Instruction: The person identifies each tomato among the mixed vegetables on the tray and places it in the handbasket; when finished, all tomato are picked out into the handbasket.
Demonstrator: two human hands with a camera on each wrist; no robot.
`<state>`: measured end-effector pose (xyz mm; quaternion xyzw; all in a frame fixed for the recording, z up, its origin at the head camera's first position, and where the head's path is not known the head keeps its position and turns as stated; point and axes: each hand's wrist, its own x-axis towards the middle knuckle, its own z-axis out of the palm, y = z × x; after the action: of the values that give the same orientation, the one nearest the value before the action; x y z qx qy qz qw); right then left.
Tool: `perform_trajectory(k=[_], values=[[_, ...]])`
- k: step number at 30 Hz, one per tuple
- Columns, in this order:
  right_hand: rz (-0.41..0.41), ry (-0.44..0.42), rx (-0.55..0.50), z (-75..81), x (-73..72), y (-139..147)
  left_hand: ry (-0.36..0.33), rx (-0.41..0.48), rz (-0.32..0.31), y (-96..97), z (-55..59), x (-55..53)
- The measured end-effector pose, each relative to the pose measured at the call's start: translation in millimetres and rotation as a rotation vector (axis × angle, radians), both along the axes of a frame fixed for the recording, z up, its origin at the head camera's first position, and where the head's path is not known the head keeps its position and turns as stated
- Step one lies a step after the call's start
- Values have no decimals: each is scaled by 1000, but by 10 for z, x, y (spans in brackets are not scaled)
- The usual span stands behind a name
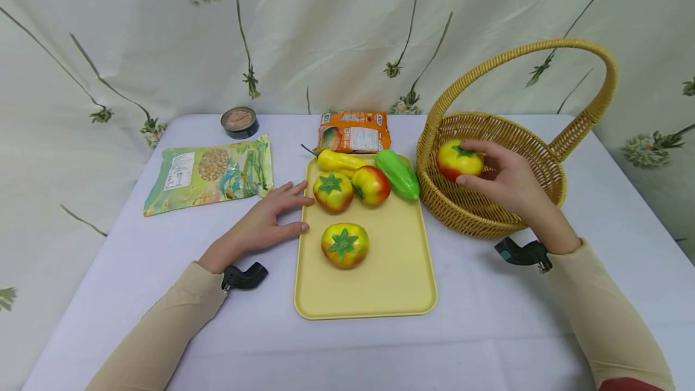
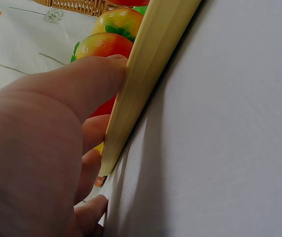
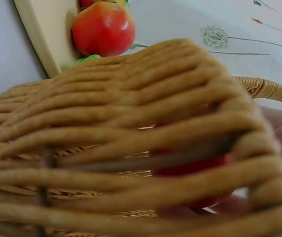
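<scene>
My right hand [image 1: 510, 180] holds a yellow-red tomato [image 1: 459, 160] by its sides, inside the wicker basket [image 1: 461, 216]. In the right wrist view the basket's weave [image 3: 131, 108] covers most of that hand, and red skin shows through the gaps. Fingers fairly straight, my left hand [image 1: 268, 216] touches the left rim of the pale yellow tray [image 1: 391, 270]; the left wrist view shows its thumb [image 2: 101, 74] against the tray wall. On the tray lie one tomato [image 1: 345, 245] near the middle, two more [image 1: 333, 192] [image 1: 371, 184] farther back, a yellow pepper [image 1: 339, 162] and a green pepper [image 1: 398, 175].
Behind the tray lies an orange snack packet [image 1: 355, 131]. A green bag with beans pictured on it [image 1: 212, 171] rests at the left, with a round tin [image 1: 239, 122] beyond. The basket's tall handle [image 1: 521, 50] arches above its rim. A flowered cloth [image 1: 347, 35] hangs behind.
</scene>
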<state>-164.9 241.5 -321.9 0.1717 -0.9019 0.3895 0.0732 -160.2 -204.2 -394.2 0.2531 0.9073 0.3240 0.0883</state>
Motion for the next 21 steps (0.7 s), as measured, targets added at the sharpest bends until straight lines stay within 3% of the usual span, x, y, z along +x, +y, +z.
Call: perform_trajectory(k=[5,21], values=[[-32,-113,32,-24,-43,-11,10,-1,-7,-2,-3,-2],[-42,-275,83,-76,-101,-33,19,3,-3,-6,-22,5]])
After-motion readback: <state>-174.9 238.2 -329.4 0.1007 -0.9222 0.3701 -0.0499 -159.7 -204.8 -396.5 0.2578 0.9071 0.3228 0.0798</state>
